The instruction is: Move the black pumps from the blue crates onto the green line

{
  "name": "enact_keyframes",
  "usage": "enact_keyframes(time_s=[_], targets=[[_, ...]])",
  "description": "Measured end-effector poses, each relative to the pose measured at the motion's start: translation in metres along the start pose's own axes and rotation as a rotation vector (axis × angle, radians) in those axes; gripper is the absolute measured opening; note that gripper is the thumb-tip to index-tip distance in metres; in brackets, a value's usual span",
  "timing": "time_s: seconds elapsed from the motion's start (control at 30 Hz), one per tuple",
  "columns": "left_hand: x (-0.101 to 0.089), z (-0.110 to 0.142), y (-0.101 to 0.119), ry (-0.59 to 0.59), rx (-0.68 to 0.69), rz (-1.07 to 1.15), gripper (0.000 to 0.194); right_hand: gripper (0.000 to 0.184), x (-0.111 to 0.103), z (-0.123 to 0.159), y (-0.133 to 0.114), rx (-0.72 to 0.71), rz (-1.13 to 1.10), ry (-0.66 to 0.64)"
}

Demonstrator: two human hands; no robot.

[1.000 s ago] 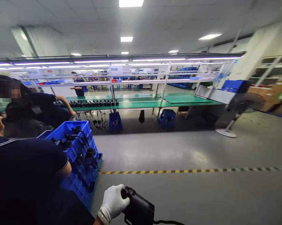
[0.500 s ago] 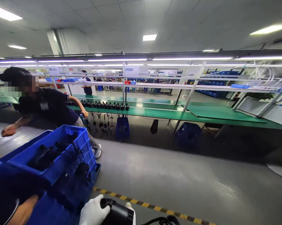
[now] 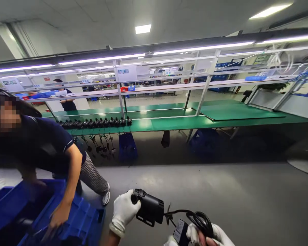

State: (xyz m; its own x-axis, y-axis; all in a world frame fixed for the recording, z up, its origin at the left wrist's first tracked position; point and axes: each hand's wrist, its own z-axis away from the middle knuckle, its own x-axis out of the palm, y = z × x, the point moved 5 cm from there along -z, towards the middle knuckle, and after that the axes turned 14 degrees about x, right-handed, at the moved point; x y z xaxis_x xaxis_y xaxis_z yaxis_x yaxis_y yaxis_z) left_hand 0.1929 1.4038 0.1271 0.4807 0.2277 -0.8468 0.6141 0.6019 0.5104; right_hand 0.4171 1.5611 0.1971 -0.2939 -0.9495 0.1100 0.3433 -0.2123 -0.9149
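Note:
My left hand (image 3: pixel 123 212), in a white glove, is closed around the front end of a black lamp-like device (image 3: pixel 149 207). A black cable runs from the device to a coiled bundle with a plug (image 3: pixel 195 222). My right hand (image 3: pixel 207 236), also gloved, grips that bundle at the bottom edge of the view. Both hands are held over the grey floor (image 3: pixel 220 198), to the right of a blue crate (image 3: pixel 77 218).
A co-worker in a dark shirt (image 3: pixel 43 147) bends over the blue crates at the left, one hand reaching into them. Across the aisle runs a long green workbench (image 3: pixel 195 121) with a row of black devices (image 3: pixel 97 122). Blue bins (image 3: pixel 127 147) stand beneath it.
The view swung left and down. The black device rose into fuller view, and my right hand with the coiled cable appeared. The co-worker moved from beside the bench to lean over the crates.

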Motion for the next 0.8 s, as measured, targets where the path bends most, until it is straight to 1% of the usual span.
enact_keyframes(time_s=[0.07,0.13,0.2,0.23,0.3,0.37,0.4,0.5,0.57,0.7,0.8], targets=[[-0.002,-0.037,-0.005,-0.026,0.011,-0.043,0.025,0.055,-0.011,-0.034,-0.015,-0.003,-0.004,-0.012],[0.001,-0.075,-0.011,-0.070,0.016,-0.083,0.024,0.055,-0.021,-0.070,-0.027,0.015,-0.016,-0.091],[0.005,-0.113,-0.018,-0.111,0.021,-0.110,0.023,0.055,-0.034,-0.106,-0.033,0.051,-0.031,-0.192],[0.008,-0.133,-0.021,-0.127,0.019,-0.122,0.023,0.055,-0.043,-0.125,-0.035,0.075,-0.027,-0.211],[0.012,-0.173,-0.028,-0.151,0.007,-0.145,0.023,0.054,-0.068,-0.163,-0.038,0.110,0.001,-0.186],[0.013,-0.214,-0.036,-0.162,-0.019,-0.167,0.024,0.050,-0.092,-0.201,-0.046,0.113,0.048,-0.188],[0.012,-0.234,-0.039,-0.162,-0.030,-0.174,0.025,0.046,-0.103,-0.219,-0.052,0.114,0.070,-0.210],[0.000,-0.296,-0.045,-0.135,-0.016,-0.185,0.028,0.031,-0.128,-0.270,-0.071,0.165,0.135,-0.334],[-0.012,-0.338,-0.045,-0.133,0.021,-0.196,0.025,0.024,-0.144,-0.301,-0.083,0.218,0.170,-0.380],[-0.035,-0.429,-0.048,-0.174,0.074,-0.272,0.023,0.017,-0.172,-0.362,-0.105,0.296,0.196,-0.386],[-0.043,-0.502,-0.056,-0.212,0.113,-0.355,0.027,0.013,-0.193,-0.409,-0.112,0.341,0.192,-0.359]])
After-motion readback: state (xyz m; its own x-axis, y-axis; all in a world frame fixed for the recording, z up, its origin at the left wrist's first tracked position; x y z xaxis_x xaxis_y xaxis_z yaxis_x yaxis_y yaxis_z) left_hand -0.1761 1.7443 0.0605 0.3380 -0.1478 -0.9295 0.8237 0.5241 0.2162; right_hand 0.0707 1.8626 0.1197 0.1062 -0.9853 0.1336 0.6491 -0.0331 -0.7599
